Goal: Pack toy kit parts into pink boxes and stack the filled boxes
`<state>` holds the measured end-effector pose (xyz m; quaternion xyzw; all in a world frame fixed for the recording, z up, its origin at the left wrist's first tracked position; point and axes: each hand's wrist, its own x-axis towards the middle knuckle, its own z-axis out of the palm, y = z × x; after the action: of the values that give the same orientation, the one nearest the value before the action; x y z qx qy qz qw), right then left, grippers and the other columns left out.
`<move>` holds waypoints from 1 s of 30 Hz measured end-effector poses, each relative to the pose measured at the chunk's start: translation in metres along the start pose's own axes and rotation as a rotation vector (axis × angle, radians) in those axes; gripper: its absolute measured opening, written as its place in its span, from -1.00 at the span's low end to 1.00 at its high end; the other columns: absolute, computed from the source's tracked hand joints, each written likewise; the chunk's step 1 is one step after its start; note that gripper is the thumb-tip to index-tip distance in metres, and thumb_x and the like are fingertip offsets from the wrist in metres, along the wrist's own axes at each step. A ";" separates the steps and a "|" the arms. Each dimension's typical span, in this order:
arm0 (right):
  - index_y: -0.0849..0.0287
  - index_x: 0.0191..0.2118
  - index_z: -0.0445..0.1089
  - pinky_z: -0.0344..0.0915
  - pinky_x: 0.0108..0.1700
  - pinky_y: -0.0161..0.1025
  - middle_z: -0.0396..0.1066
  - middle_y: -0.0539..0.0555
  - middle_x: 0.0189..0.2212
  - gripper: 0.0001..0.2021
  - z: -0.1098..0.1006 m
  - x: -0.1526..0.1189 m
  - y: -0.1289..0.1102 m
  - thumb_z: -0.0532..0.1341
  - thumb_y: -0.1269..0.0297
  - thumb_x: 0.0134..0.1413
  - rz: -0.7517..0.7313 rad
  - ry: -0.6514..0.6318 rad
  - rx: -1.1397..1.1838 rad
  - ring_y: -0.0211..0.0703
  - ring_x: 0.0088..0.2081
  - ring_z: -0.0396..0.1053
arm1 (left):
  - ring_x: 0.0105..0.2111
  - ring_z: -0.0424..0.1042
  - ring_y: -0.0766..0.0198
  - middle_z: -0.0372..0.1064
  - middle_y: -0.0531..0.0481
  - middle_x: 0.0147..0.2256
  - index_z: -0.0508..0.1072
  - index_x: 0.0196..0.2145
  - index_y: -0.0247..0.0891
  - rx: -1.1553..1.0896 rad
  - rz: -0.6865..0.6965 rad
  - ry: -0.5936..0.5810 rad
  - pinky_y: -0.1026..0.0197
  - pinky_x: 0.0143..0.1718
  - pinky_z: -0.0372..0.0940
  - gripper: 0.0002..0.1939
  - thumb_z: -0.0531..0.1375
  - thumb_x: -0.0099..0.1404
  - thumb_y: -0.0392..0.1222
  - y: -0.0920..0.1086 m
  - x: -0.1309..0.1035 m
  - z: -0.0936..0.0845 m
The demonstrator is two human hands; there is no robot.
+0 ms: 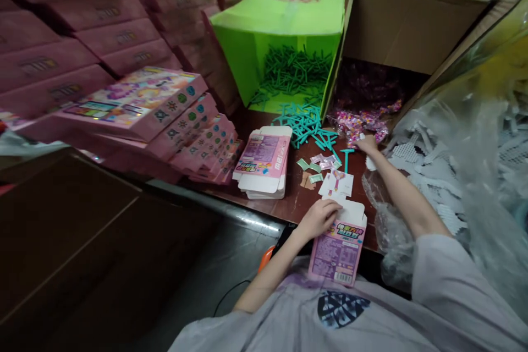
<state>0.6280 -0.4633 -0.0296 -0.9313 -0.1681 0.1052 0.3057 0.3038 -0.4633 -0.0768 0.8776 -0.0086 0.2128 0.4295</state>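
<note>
My left hand (319, 219) grips the upper left edge of a pink and purple carton (336, 256), its top flaps raised, close against my shirt. Stretched forward, my right hand (366, 144) is at the front of a heap of small clear bags of coloured beads (358, 121). Its fingers look drawn together, and what they hold, if anything, is hard to make out. A teal T-shaped stick (347, 158) lies just beside it. Between my hands are printed white cards (341, 182) and several small green and pinkish sachets (315, 167).
Flat pink cartons (264, 157) are stacked left of the sachets. Behind stands a green box (280, 16) with dark green sticks, teal sticks (305, 124) spilling out front. Pink boxes (136, 104) pile up left. A cardboard box (412, 27) and plastic bags of white pieces (429, 165) are right.
</note>
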 end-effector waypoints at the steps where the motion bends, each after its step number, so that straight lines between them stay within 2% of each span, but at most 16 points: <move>1: 0.38 -0.22 0.47 0.35 -0.15 -0.15 0.50 0.37 -0.26 -0.70 -0.009 -0.014 0.003 0.36 0.28 -0.06 -0.036 0.045 -0.042 0.14 -0.13 0.45 | -0.09 0.45 0.22 0.47 -0.12 -0.12 0.45 -0.08 -0.25 -0.069 -0.016 0.037 0.13 -0.03 0.34 -0.76 0.09 0.33 -0.32 -0.002 0.000 0.001; 2: 0.36 -0.17 0.48 0.33 -0.09 -0.10 0.49 0.40 -0.20 -0.69 -0.018 -0.031 0.007 0.33 0.24 -0.01 -0.081 0.099 -0.088 0.19 -0.07 0.44 | -0.10 0.45 0.23 0.46 -0.12 -0.11 0.45 -0.08 -0.25 -0.141 -0.040 0.082 0.12 -0.02 0.34 -0.77 0.12 0.32 -0.30 -0.004 0.000 0.003; 4: 0.31 -0.07 0.46 0.32 -0.09 -0.03 0.51 0.38 -0.22 -0.62 -0.034 -0.076 0.014 0.24 0.11 0.10 -0.225 0.227 -0.211 0.21 -0.11 0.46 | -0.15 0.47 0.23 0.44 -0.15 -0.09 0.42 -0.03 -0.26 -0.306 -0.138 0.219 0.11 -0.04 0.37 -0.69 0.22 0.26 -0.23 -0.007 0.005 0.007; 6: 0.24 -0.02 0.45 0.34 -0.16 -0.07 0.54 0.29 -0.27 -0.57 -0.044 -0.128 0.019 0.23 0.03 0.11 -0.347 0.227 -0.174 0.15 -0.20 0.49 | -0.19 0.48 0.23 0.41 -0.20 -0.03 0.34 0.07 -0.24 -0.511 -0.253 0.376 0.11 -0.10 0.40 -0.50 0.31 0.18 -0.13 -0.008 0.014 0.009; 8: 0.16 -0.03 0.46 0.34 -0.22 -0.16 0.55 0.18 -0.26 -0.59 -0.049 -0.175 0.020 0.25 0.02 0.08 -0.481 0.093 -0.031 0.05 -0.26 0.50 | -0.14 0.48 0.21 0.35 -0.25 0.05 0.23 0.16 -0.20 -0.716 -0.300 0.464 0.12 -0.10 0.40 -0.29 0.36 0.11 -0.03 -0.006 0.024 0.007; 9: 0.12 -0.05 0.47 0.34 -0.23 -0.18 0.56 0.14 -0.25 -0.61 -0.050 -0.195 0.019 0.28 0.03 0.04 -0.533 0.012 0.037 0.02 -0.28 0.50 | -0.11 0.47 0.18 0.33 -0.26 0.09 0.20 0.18 -0.19 -0.792 -0.295 0.465 0.12 -0.07 0.40 -0.22 0.38 0.07 0.01 -0.003 0.029 0.004; 10: 0.09 -0.09 0.49 0.34 -0.24 -0.19 0.56 0.11 -0.25 -0.63 -0.050 -0.210 0.019 0.31 0.04 0.00 -0.575 -0.070 0.095 0.00 -0.30 0.50 | -0.09 0.47 0.17 0.34 -0.25 0.09 0.21 0.18 -0.19 -0.840 -0.287 0.445 0.12 -0.06 0.39 -0.20 0.40 0.05 0.03 0.001 0.033 0.001; 12: 0.05 -0.15 0.52 0.32 -0.27 -0.20 0.56 0.06 -0.29 -0.66 -0.049 -0.228 0.018 0.37 0.06 -0.08 -0.610 -0.210 0.183 -0.05 -0.36 0.47 | -0.14 0.49 0.16 0.44 -0.20 -0.03 0.35 0.06 -0.24 -0.852 -0.300 0.410 0.13 -0.08 0.39 -0.33 0.39 0.05 0.07 0.008 0.039 -0.005; 14: 0.03 -0.17 0.51 0.28 -0.35 -0.23 0.53 0.02 -0.37 -0.65 -0.049 -0.233 0.017 0.39 0.03 -0.10 -0.578 -0.252 0.329 -0.14 -0.45 0.41 | -0.21 0.51 0.17 0.51 -0.14 -0.18 0.46 -0.12 -0.30 -0.794 -0.362 0.468 0.16 -0.14 0.40 -0.50 0.35 0.09 0.09 0.013 0.040 -0.010; 16: 0.03 -0.24 0.45 0.21 -0.45 -0.27 0.39 -0.06 -0.54 -0.71 -0.051 -0.231 0.016 0.32 -0.04 -0.01 -0.487 -0.107 0.654 -0.25 -0.57 0.26 | -0.26 0.50 0.21 0.52 -0.10 -0.27 0.50 -0.24 -0.33 -0.736 -0.438 0.611 0.21 -0.18 0.39 -0.56 0.34 0.09 0.10 0.012 0.039 -0.012; 18: 0.05 -0.41 0.31 0.16 -0.50 -0.28 0.11 -0.14 -0.68 -0.69 -0.053 -0.224 0.015 0.21 -0.09 0.10 -0.351 0.092 1.049 -0.30 -0.64 0.07 | -0.29 0.49 0.25 0.52 -0.06 -0.28 0.51 -0.24 -0.33 -0.740 -0.501 0.734 0.25 -0.21 0.38 -0.56 0.35 0.08 0.09 0.008 0.036 -0.013; 19: 0.06 -0.48 0.20 0.17 -0.49 -0.29 0.00 -0.17 -0.69 -0.64 -0.052 -0.221 0.015 0.18 -0.09 0.12 -0.275 0.150 1.206 -0.32 -0.65 0.01 | -0.31 0.49 0.27 0.52 -0.04 -0.29 0.51 -0.24 -0.33 -0.759 -0.522 0.770 0.27 -0.23 0.38 -0.56 0.36 0.06 0.08 0.006 0.034 -0.014; 21: 0.07 -0.54 0.05 0.22 -0.45 -0.29 -0.08 -0.18 -0.66 -0.58 -0.047 -0.215 0.016 0.22 -0.06 0.07 -0.131 0.153 1.374 -0.34 -0.64 -0.02 | -0.36 0.47 0.32 0.51 -0.02 -0.32 0.52 -0.25 -0.33 -0.788 -0.535 0.800 0.30 -0.26 0.37 -0.58 0.38 0.04 0.05 0.003 0.032 -0.014; 25: 0.10 -0.53 0.05 0.26 -0.38 -0.32 0.08 -0.14 -0.58 -0.60 -0.024 -0.211 0.032 0.27 0.00 -0.07 0.039 0.125 1.413 -0.36 -0.56 0.10 | -0.39 0.46 0.34 0.50 0.00 -0.37 0.52 -0.32 -0.33 -0.766 -0.526 0.791 0.31 -0.28 0.37 -0.62 0.40 0.02 0.01 0.004 0.031 -0.015; 27: 0.11 -0.47 0.17 0.24 -0.37 -0.34 0.20 -0.11 -0.54 -0.68 -0.015 -0.212 0.045 0.25 0.00 -0.05 0.043 0.148 1.353 -0.34 -0.50 0.20 | -0.37 0.46 0.33 0.49 -0.01 -0.36 0.50 -0.32 -0.33 -0.743 -0.519 0.798 0.31 -0.28 0.37 -0.63 0.38 0.04 0.02 0.005 0.030 -0.016; 30: 0.13 -0.34 0.34 0.24 -0.30 -0.32 0.34 -0.06 -0.47 -0.75 -0.008 -0.217 0.066 0.27 0.06 -0.02 -0.041 0.171 1.082 -0.27 -0.40 0.30 | -0.34 0.45 0.33 0.48 -0.01 -0.34 0.47 -0.30 -0.33 -0.688 -0.484 0.842 0.31 -0.25 0.36 -0.61 0.37 0.07 0.04 0.005 0.030 -0.016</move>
<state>0.4464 -0.5993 -0.0431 -0.6431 -0.0826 0.0949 0.7554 0.3242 -0.4487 -0.0532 0.5050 0.2945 0.4237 0.6919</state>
